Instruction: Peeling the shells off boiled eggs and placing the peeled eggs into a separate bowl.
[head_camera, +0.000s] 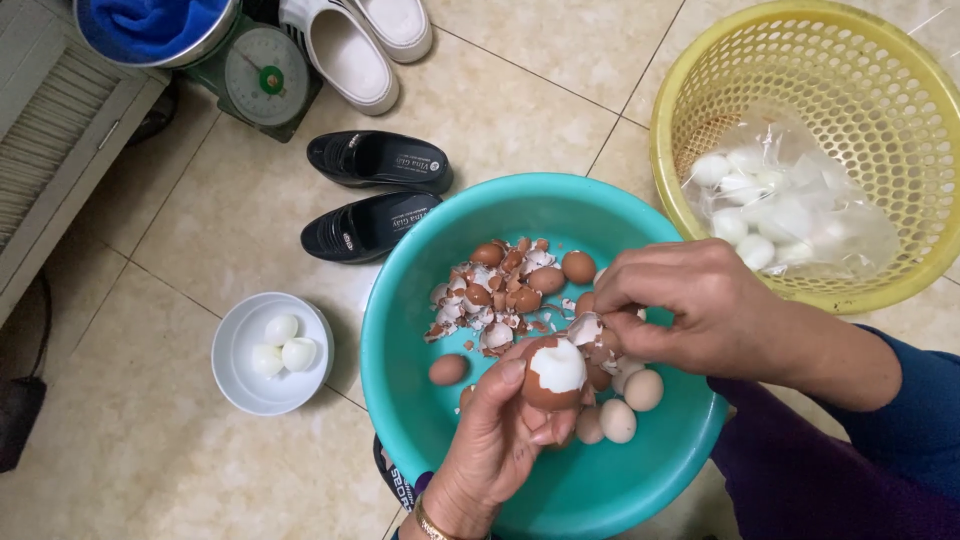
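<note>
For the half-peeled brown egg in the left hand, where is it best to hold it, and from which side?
Grip the half-peeled egg around its lower brown part, from below, as the left hand does. The shell there is intact and firmer, and the bared white top stays free for the right hand to pull shell away.

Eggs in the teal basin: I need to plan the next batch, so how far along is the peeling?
Done: three peeled eggs in the white bowl, more in the bag in the yellow basket. In hand: the left hand holds a half-peeled egg; the right hand pulls shell off. Left: several brown eggs in the teal basin.
</note>
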